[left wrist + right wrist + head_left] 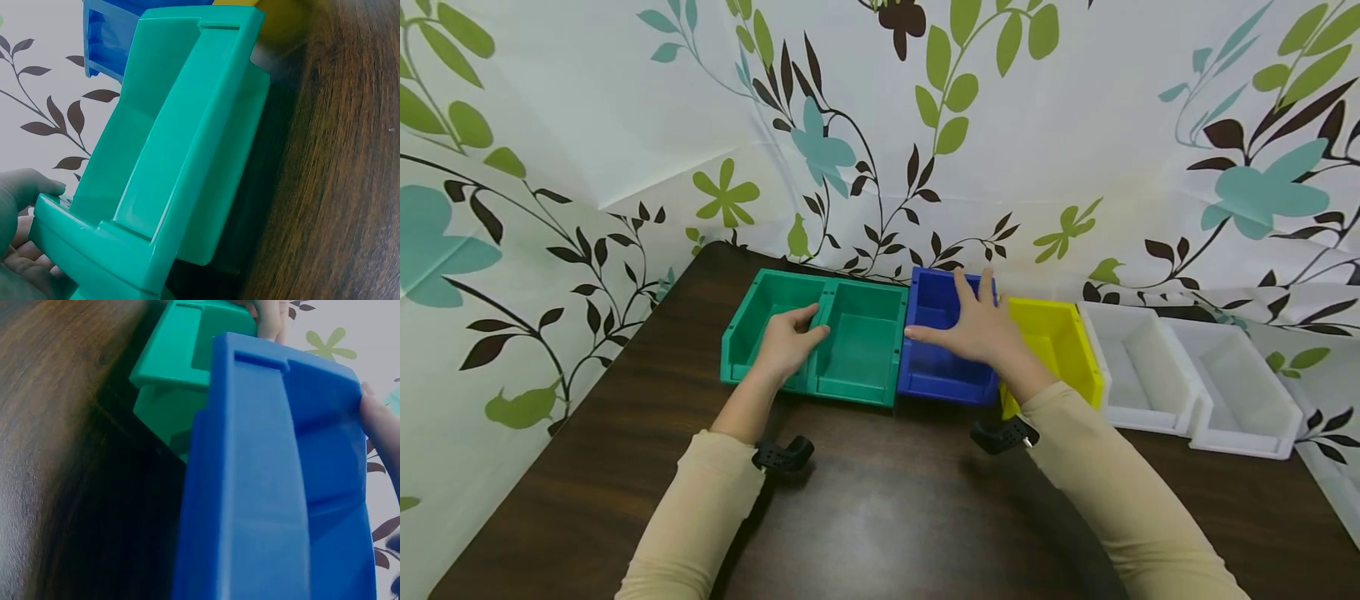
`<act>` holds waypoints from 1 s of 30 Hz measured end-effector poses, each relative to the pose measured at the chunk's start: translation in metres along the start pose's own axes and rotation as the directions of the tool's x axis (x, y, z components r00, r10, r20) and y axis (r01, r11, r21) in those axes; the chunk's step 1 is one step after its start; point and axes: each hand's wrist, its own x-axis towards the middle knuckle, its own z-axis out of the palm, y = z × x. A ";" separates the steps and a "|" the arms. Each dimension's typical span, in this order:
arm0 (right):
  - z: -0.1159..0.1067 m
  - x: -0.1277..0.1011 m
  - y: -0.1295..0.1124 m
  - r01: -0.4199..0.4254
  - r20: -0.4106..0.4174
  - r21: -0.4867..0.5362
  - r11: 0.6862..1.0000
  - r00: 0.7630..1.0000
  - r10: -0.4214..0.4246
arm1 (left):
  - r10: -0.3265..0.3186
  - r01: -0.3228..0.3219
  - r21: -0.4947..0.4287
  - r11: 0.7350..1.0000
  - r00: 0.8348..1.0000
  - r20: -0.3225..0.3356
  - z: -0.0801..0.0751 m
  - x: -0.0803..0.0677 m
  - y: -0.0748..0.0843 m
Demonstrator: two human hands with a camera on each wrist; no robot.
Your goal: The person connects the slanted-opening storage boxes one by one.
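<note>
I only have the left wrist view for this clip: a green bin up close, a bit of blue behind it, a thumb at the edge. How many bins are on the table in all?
Observer: Six in a row along the far edge: two green bins, one blue bin, one yellow bin and two white bins.
Operator: Where exactly is the left hand?
Observer: The left hand rests on the shared wall between the two green ones, thumb over the right one's rim.
Operator: And the other hand?
Observer: The right hand lies over the blue one, fingers spread, reaching its back wall.
Operator: Anything inside the bins?
Observer: Nothing shows in their visible parts.
</note>
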 end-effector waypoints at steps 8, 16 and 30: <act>0.001 0.014 0.004 0.323 0.095 -0.137 0.936 0.945 -0.312 | -0.018 0.018 0.020 1.000 1.000 0.023 -0.002 -0.001 0.001; -0.004 0.023 0.002 0.330 0.166 -0.103 0.938 0.936 -0.311 | -0.009 0.008 0.015 1.000 1.000 0.018 -0.004 -0.002 0.004; -0.007 0.028 -0.001 0.287 0.249 -0.051 0.957 0.931 -0.266 | -0.015 0.015 0.016 1.000 1.000 0.022 -0.003 -0.001 0.003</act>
